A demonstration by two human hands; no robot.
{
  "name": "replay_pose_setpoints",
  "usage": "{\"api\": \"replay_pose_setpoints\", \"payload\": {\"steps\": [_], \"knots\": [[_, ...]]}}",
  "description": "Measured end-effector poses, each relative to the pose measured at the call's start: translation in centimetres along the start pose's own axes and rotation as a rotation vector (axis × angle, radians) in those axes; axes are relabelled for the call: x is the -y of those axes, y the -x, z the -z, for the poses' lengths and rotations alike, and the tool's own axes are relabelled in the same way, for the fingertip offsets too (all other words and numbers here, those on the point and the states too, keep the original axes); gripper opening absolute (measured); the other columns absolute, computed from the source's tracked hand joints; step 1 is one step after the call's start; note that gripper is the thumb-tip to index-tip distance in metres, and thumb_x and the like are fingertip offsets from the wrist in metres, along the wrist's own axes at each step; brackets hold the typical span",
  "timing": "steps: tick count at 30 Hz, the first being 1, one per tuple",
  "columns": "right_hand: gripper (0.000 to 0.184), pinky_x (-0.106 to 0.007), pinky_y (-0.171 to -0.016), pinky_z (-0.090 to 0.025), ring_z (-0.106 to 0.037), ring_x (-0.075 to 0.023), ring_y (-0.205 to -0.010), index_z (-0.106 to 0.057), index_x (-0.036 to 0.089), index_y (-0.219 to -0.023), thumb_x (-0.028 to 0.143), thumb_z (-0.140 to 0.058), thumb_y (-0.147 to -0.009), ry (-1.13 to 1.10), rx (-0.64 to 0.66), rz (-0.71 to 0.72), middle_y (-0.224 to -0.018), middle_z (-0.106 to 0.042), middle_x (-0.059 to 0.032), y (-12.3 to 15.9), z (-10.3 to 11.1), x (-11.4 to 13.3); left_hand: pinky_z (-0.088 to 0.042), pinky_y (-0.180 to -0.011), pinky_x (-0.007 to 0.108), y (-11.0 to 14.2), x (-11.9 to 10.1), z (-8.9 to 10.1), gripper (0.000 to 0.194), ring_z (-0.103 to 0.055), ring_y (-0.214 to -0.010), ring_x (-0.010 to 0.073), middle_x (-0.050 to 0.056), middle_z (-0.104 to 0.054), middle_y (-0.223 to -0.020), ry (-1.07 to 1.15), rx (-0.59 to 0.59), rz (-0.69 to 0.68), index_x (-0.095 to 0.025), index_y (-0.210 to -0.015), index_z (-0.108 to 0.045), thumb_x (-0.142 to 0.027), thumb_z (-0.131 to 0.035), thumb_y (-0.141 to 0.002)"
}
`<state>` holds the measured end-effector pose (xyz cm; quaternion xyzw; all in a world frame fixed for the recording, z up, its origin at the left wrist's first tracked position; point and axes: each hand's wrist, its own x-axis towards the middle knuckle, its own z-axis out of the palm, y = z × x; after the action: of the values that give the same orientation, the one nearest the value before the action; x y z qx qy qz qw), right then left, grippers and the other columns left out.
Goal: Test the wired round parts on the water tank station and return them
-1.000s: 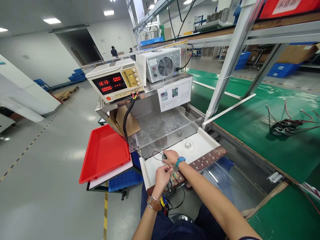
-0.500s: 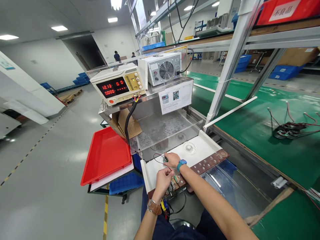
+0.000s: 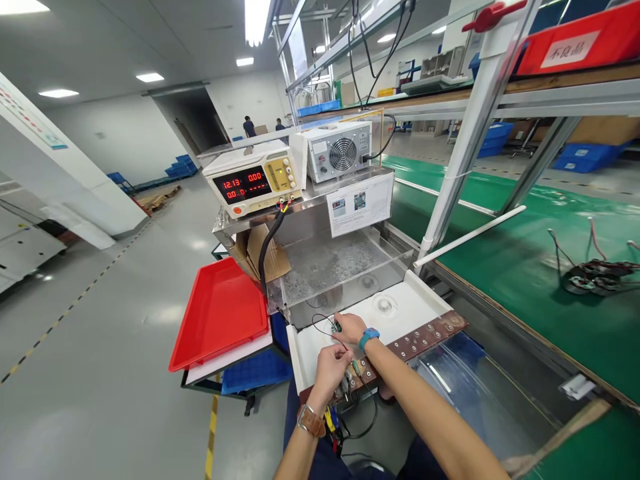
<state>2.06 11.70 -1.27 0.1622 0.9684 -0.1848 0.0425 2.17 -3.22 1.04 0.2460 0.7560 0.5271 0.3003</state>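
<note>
Head view, small board (image 3: 338, 327): pinched by the right hand (image 3: 351, 328) at the white tray's (image 3: 415, 301) left half; probably light, rigid, fragile, best gripped by its edges.
Head view, red wire (image 3: 341, 342): seemingly pinched by the left hand (image 3: 334, 368); likely limp.

left hand (image 3: 330, 371): fingers (image 3: 346, 357) pinched, nearer | right hand (image 3: 353, 328): fingers curled, farther forward

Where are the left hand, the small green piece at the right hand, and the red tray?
Left hand (image 3: 331, 368): head view, on the back of the hand.
Small green piece (image 3: 338, 327): head view, on its exposed part.
Red tray (image 3: 226, 312): head view, on its floor.
</note>
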Motion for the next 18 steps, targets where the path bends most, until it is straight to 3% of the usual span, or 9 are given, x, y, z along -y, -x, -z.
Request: {"api": "replay_pose_setpoints", "payload": {"steps": [7, 18], "knots": [[0.043, -0.028, -0.074, -0.039, -0.064, -0.026, -0.098, -0.06, 0.02, -0.115, 0.046, -0.067, -0.081, 0.007, 0.007, 0.015, -0.103, -0.071, -0.0094, -0.26, -0.26, -0.43, -0.045, -0.063, 0.026, 0.08, -0.64, 0.14, 0.033, -0.06, -0.062, 0.0148, 0.006, -0.068, -0.065, 0.161, 0.049, 0.093, -0.015, -0.065, -0.066, -0.047, -0.075, -0.063], [0.044, -0.028, -0.073, -0.039, -0.064, -0.025, -0.098, -0.06, 0.021, -0.115, 0.047, -0.066, -0.08, -0.02, 0.018, 0.006, -0.104, -0.071, -0.0083, -0.45, -0.56, -0.66, -0.043, -0.062, 0.024, 0.44, -0.83, 0.18, 0.036, -0.058, -0.061, 0.0128, 0.005, -0.067, -0.065, 0.224, 0.056, 0.11, -0.014, -0.066, -0.067, -0.049, -0.077, -0.063]]}}
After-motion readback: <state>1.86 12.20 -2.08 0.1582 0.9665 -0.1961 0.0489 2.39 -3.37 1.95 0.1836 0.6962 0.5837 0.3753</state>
